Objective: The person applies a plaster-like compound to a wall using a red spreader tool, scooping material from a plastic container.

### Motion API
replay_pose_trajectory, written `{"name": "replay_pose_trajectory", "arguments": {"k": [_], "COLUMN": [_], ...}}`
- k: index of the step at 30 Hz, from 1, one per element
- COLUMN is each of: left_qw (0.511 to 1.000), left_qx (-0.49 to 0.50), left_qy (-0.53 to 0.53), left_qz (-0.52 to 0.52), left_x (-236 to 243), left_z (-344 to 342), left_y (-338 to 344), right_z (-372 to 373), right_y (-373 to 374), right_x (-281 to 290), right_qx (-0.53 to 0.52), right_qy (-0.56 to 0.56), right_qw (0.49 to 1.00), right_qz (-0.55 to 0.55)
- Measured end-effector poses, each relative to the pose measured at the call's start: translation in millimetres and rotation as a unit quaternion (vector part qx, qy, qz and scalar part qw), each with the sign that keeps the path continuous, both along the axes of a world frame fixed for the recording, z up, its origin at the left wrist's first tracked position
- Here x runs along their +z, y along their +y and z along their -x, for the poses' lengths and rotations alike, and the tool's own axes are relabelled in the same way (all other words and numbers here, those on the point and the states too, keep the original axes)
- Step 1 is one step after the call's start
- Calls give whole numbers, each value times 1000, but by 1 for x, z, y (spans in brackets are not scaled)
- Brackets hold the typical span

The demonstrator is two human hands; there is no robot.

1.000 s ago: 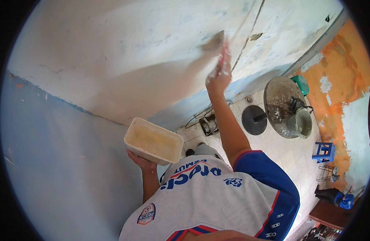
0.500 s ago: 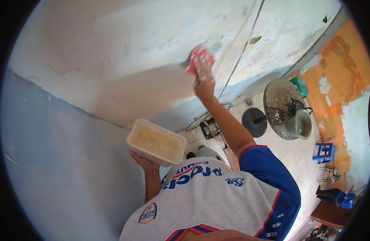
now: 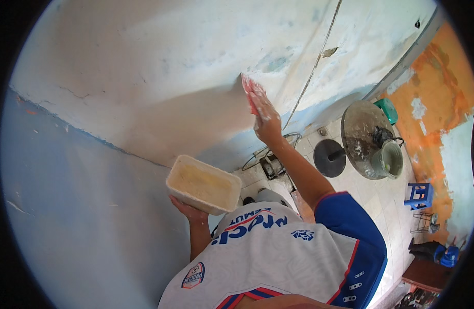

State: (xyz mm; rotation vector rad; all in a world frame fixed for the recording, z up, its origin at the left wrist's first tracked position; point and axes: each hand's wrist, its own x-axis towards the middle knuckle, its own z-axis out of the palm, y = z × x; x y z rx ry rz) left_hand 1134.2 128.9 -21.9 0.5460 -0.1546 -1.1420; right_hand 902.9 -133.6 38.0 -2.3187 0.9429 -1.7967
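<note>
My right hand (image 3: 268, 119), smeared with white paste, grips a flat red putty spreader (image 3: 251, 88). The spreader is seen nearly edge-on, its far edge at the patchy whitish wall (image 3: 144, 51); whether it touches cannot be told exactly. Beside its tip runs a fresh white smear around a grey-green patch (image 3: 276, 63). Lower left, my left hand (image 3: 188, 208) supports a white rectangular tub (image 3: 195, 202) from beneath and the side, fingers partly hidden under it. Pale yellowish-white residue coats the inside of the tub.
A blue wall (image 3: 77, 206) stands close on the left. Over the tiled floor at right are a round spattered table (image 3: 358, 131) with a bucket (image 3: 390, 160), a dark round disc (image 3: 329, 158), a blue stool (image 3: 418, 195) and a green container (image 3: 387, 110). A machine (image 3: 272, 167) with cable lies below my right arm.
My right hand has come slightly down and right, and the spreader has turned from showing its face to nearly edge-on. The tub stays at about the same place.
</note>
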Motion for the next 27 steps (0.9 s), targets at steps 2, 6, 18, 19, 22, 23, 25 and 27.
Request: {"name": "replay_pose_trajectory", "arguments": {"k": [2,6,18,19,22,23,25,27], "left_qw": [1000,999,1000,1000,999,999,999,1000], "left_qx": [5,15,3,3,1,3,4,-1], "left_qy": [-3,-8,3,0,-14,-18,-17,-4], "left_qz": [-1,-43,-22,-27,-34,-36,-29,-11], "left_x": [-8,-19,-10,-8,-1,-1,-3,-9], "left_z": [-4,-8,-2,-1,2,3,2,-1], "left_y": [4,8,8,7,-1,-1,2,4], "right_z": [9,17,26,25,4,-2,-8,-3], "right_y": [11,-16,-8,-19,-42,-28,1,14], "right_x": [33,70,63,57,6,-1,-12,-18], "right_qx": [-57,-149,-124,-149,-170,-112,-42,-26], "right_qy": [-49,-270,-208,-178,-44,-3,28,6], "right_qw": [997,940,969,970,984,994,999,1000], "right_qz": [23,-148,-56,-75,-12,-4,0,-8]}}
